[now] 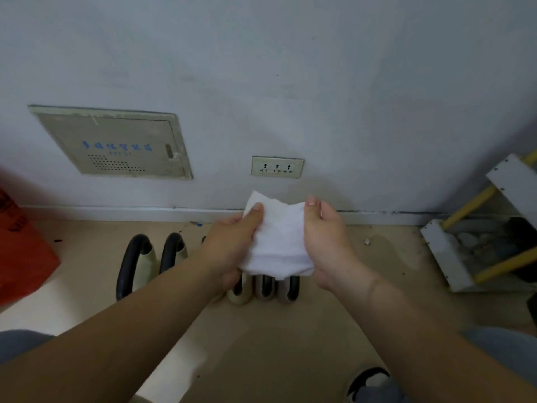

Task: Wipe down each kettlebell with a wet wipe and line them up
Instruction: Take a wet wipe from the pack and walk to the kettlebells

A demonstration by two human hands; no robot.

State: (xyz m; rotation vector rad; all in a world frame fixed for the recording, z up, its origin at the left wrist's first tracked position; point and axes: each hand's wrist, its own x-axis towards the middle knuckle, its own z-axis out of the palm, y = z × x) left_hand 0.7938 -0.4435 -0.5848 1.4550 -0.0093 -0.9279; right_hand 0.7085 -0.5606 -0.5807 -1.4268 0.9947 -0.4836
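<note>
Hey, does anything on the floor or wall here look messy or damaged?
Yes. Litter dots the floor near the baseboard: a white scrap and a blue speck. The wall panel frame looks chipped along its right edge. Kettlebells in view stand handles up.

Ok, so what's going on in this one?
A person holds a white wet wipe spread out between both hands, the left hand pinching one side and the right hand the other. It hangs in the air over a row of kettlebells with black handles, which stand on the floor near the wall. Neither hand grips a kettlebell at this moment.
</note>
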